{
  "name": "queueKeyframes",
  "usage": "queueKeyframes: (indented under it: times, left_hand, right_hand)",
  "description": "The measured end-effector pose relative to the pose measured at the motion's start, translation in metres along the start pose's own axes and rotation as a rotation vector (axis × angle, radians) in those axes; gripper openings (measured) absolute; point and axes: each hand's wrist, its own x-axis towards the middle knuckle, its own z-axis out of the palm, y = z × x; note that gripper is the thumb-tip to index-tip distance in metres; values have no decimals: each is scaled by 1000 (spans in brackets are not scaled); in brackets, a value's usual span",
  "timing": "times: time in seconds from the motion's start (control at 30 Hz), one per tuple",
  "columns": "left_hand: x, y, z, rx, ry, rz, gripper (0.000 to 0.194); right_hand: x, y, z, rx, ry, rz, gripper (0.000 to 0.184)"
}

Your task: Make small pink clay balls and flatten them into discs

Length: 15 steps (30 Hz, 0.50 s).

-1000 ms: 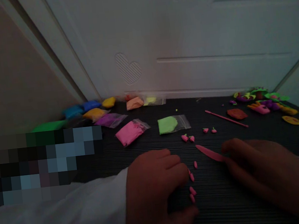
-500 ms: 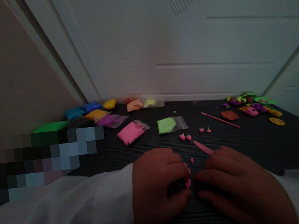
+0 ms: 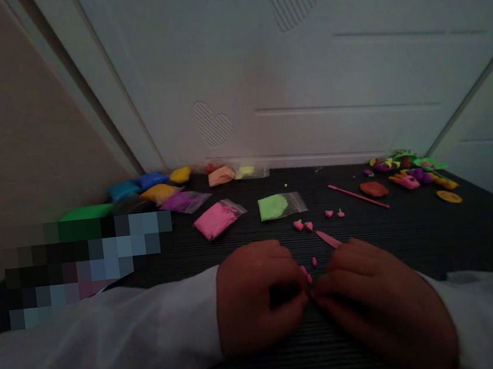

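Observation:
My left hand [image 3: 258, 297] and my right hand [image 3: 379, 297] rest close together on the dark ribbed mat [image 3: 410, 232], fingertips meeting. Both are curled in a pinch around small pink clay bits [image 3: 305, 275]. The tip of a flat pink modelling tool [image 3: 328, 239] sticks out from under my right hand, which seems to hold it. One loose pink bit [image 3: 314, 261] lies just beyond the fingers. Tiny pink clay pieces with green tops [image 3: 302, 225] sit a little farther off.
Bags of clay lie beyond: pink [image 3: 217, 218], light green [image 3: 277, 206], purple [image 3: 182, 202], orange [image 3: 159, 192], blue [image 3: 138, 184]. A thin pink stick [image 3: 357, 197] and finished clay figures [image 3: 408, 170] sit at the right. A white door [image 3: 306, 84] stands behind.
My right hand moved left until its fingers met my left hand, covering most of the pink tool. The fingers closed over the small pink bits. The view tilted slightly.

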Motion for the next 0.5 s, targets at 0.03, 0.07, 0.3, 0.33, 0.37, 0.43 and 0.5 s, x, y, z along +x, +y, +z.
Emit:
queueKeyframes:
  times: [0.03, 0.07, 0.3, 0.33, 0.37, 0.43, 0.5]
  left_hand:
    - [0, 0, 0, -3, 14, -15, 9]
    - [0, 0, -1, -1, 29, -30, 9]
    - [2, -3, -1, 58, 63, -113, 10]
    - [2, -3, -1, 59, 60, -118, 9]
    - [2, -3, -1, 58, 58, -122, 8]
    - [3, -3, 0, 51, 55, -129, 8]
    - [3, -3, 0, 50, 54, -133, 8]
  right_hand:
    - [-2, 1, -1, 4, 0, -7, 13]
    - [-4, 1, -2, 4, 6, -9, 13]
    - [-9, 3, -1, 40, 24, -37, 11]
    - [-8, 3, 0, 46, -1, -32, 10]
    - [-8, 3, 0, 52, -24, -19, 8]
    - [-6, 1, 0, 60, -37, 26, 6]
    - [-5, 1, -1, 69, -26, 51, 10]
